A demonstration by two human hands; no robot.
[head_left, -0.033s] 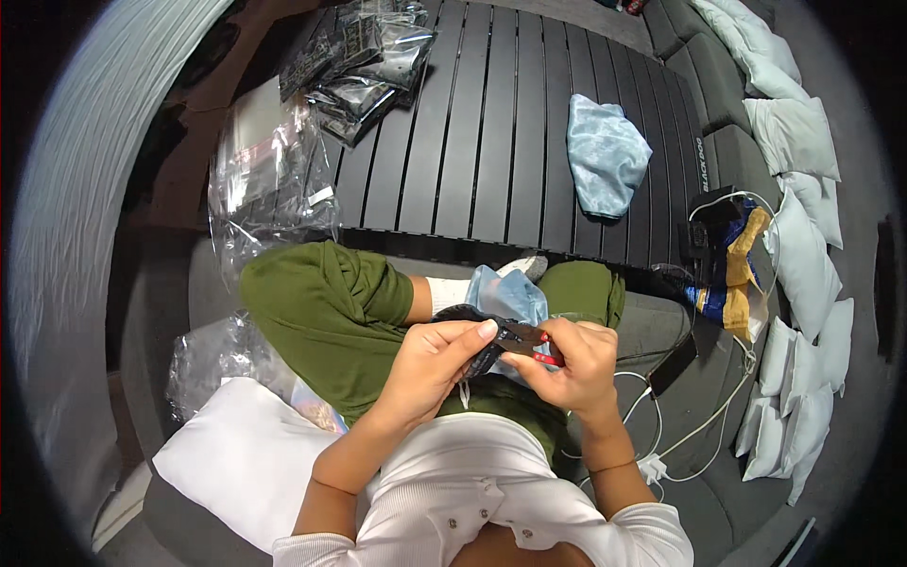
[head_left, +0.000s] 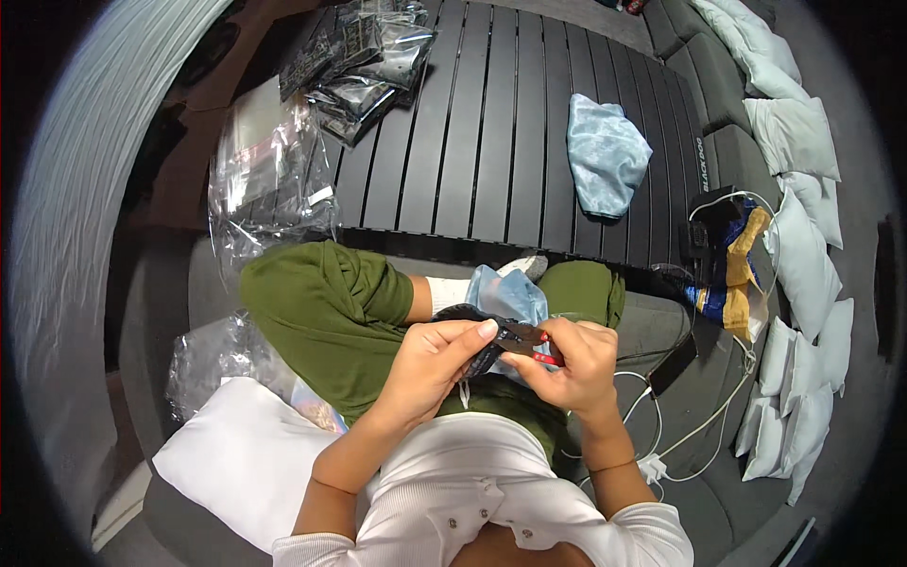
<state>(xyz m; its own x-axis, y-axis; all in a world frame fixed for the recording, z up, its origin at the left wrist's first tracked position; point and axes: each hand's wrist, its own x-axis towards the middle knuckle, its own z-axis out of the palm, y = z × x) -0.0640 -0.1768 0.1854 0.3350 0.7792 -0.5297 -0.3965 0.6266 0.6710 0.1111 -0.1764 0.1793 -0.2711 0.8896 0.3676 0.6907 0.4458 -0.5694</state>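
Observation:
Above my lap, my left hand [head_left: 436,364] pinches a dark, textured strip-like piece [head_left: 483,362] between thumb and fingers; its exact kind is unclear. My right hand [head_left: 571,359] is closed around pliers [head_left: 525,340] with dark jaws and red handles, most of the handles hidden in the palm. The jaws meet the dark piece beside my left fingertips; whether they grip it cannot be made out. Light blue shiny cloth [head_left: 508,295] lies just beyond the hands, between my crossed legs in green trousers. Another light blue satin piece [head_left: 608,156] rests on the slatted black table.
Ahead stands the black slatted table [head_left: 472,189]. Black packets [head_left: 364,71] and clear plastic bags [head_left: 269,180] lie at its left. A white cushion [head_left: 246,463] sits at my left. White cables [head_left: 699,435] and a blue-gold bag [head_left: 739,274] are at my right, before several pale pillows [head_left: 803,246].

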